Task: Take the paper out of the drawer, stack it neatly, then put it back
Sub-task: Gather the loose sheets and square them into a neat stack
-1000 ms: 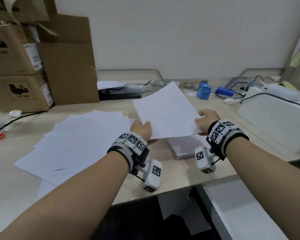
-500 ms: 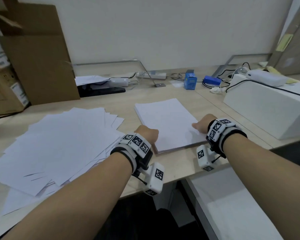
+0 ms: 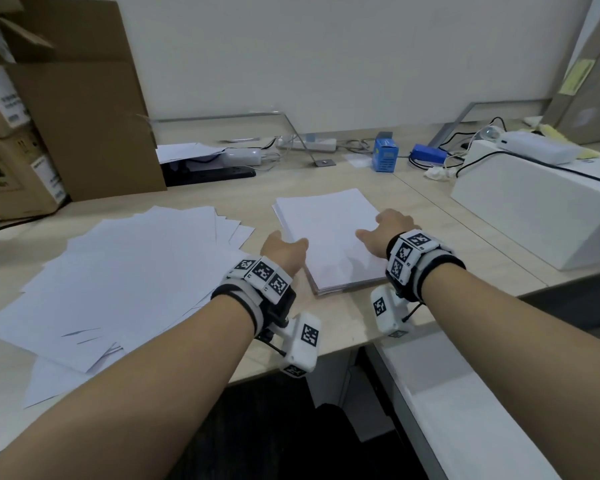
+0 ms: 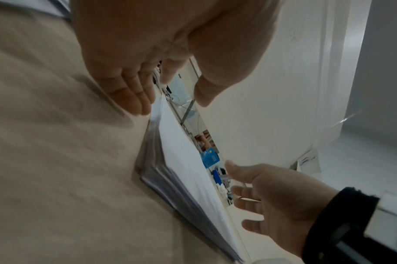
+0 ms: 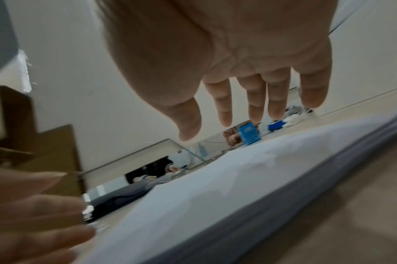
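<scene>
Paper stack [image 3: 328, 237] squared, flat on desk [image 3: 378, 323] near front edge, centre of head view. Left hand [image 3: 284, 251] at stack's 9 o'clock edge, fingers straight, tips beside paper side, holding nothing. Right hand [image 3: 385, 230] at 3 o'clock, fingers spread, relaxed, above top sheet; contact unclear. Loose sheets [image 3: 118, 282] fanned out at 9 o'clock. Blue box [image 3: 385, 155] at 12 o'clock.

A plain white wall [image 3: 326, 53] backs a light wooden desk [image 3: 222, 192]. Brown cardboard boxes [image 3: 66, 126] stack at the left, a white box [image 3: 534, 202] sits right, cables trail behind.
</scene>
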